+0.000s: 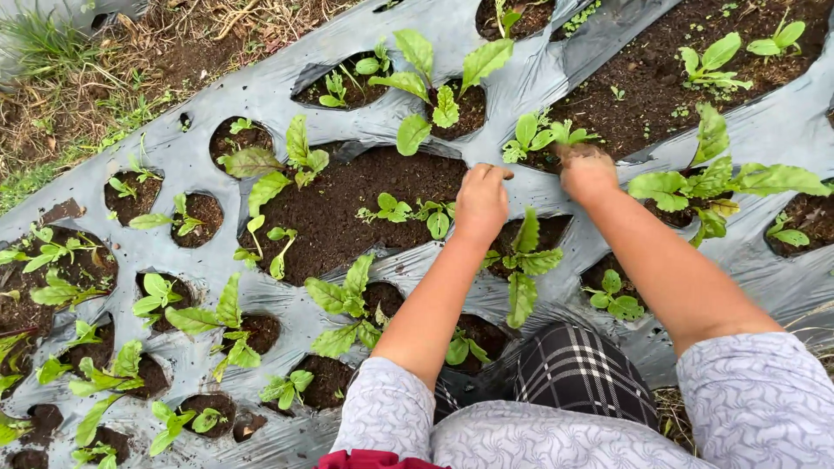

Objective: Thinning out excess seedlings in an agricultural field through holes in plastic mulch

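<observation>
My left hand (482,201) rests with curled fingers on the grey plastic mulch sheet (512,95) at the edge of a large torn opening of dark soil (347,208). My right hand (586,172) is closed, with soil on its fingers, pressed into a hole by a small leafy seedling (540,132). Whether either hand grips anything is hidden. Another green seedling (524,260) stands between my forearms.
The grey sheet covers a garden bed, punched with many round holes holding young green plants. A taller seedling (434,87) grows beyond my hands. Grass and dry straw (78,78) border the bed at upper left. My patterned sleeves and plaid knee fill the bottom edge.
</observation>
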